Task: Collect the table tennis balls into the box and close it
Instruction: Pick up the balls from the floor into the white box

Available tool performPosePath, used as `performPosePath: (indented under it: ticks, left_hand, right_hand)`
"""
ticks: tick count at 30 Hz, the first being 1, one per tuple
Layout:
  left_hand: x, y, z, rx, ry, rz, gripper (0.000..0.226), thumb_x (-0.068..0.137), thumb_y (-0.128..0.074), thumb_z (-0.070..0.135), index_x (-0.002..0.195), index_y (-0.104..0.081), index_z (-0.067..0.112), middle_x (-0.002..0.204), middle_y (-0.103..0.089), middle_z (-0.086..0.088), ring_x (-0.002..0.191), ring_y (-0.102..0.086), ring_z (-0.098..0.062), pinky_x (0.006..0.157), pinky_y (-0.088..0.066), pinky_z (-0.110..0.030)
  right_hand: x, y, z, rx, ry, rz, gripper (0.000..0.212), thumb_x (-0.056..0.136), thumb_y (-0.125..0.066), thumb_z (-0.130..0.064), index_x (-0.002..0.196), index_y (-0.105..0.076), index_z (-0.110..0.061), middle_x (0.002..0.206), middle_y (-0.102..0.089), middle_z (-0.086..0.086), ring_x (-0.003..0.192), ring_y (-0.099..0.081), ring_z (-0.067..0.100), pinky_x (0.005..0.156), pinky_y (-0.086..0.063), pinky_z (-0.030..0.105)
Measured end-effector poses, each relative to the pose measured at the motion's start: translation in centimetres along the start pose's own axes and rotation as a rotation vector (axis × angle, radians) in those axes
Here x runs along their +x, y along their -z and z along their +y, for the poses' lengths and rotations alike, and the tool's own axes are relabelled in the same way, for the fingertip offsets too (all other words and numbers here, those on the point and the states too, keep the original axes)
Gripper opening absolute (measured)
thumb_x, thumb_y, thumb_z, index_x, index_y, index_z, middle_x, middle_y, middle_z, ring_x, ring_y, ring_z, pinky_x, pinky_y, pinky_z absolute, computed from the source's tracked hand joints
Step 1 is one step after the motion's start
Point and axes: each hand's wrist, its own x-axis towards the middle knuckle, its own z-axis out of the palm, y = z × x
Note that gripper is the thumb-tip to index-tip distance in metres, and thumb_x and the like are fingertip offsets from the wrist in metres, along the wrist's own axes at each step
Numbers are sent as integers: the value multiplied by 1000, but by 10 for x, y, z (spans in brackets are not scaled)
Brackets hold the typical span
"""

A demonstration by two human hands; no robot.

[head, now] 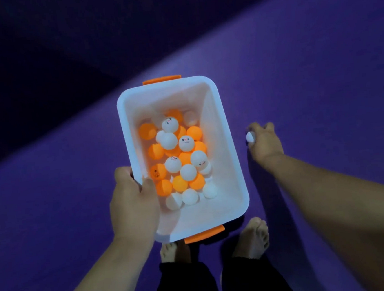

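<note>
Purple floor (51, 205) — bare feet (254, 238) on it, perhaps a ball (250, 137).

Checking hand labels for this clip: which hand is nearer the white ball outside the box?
Right. The right hand grips the white ball; the left hand holds the box by its rim, across the box from the ball.
</note>
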Motion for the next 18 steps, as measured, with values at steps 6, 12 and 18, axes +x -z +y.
performPosePath:
  ticks: [6, 12, 18]
  left_hand:
    - [-33, 30, 50, 91, -15, -49, 11, 94, -44, 18, 101, -40, 10, 77, -52, -5, 71, -53, -30, 52, -38, -31]
    - [-93, 88, 148, 95, -137, -57, 9, 92, -43, 15, 99, -39, 10, 83, -58, -11, 75, -55, -35, 56, -41, -34]
    - [-181, 165, 252, 79, -274, -41, 8, 94, -41, 17, 99, -39, 11, 83, -56, -8, 73, -52, -32, 51, -33, -31]
  right_hand:
    - [-70, 88, -42, 665, 44, 366, 24, 83, -64, -24, 104, -52, -24, 92, -50, -9, 65, -48, 0, 65, -41, 19]
    - [-158, 215, -82, 499, 429, 430, 40, 73, -60, -51, 105, -47, -30, 96, -44, -23, 83, -47, 0, 67, -42, 13]
    - [-232, 350, -80, 315, 401, 609, 46, 76, -70, -24, 119, -52, -19, 111, -46, -4, 101, -37, 5, 82, -47, 28]
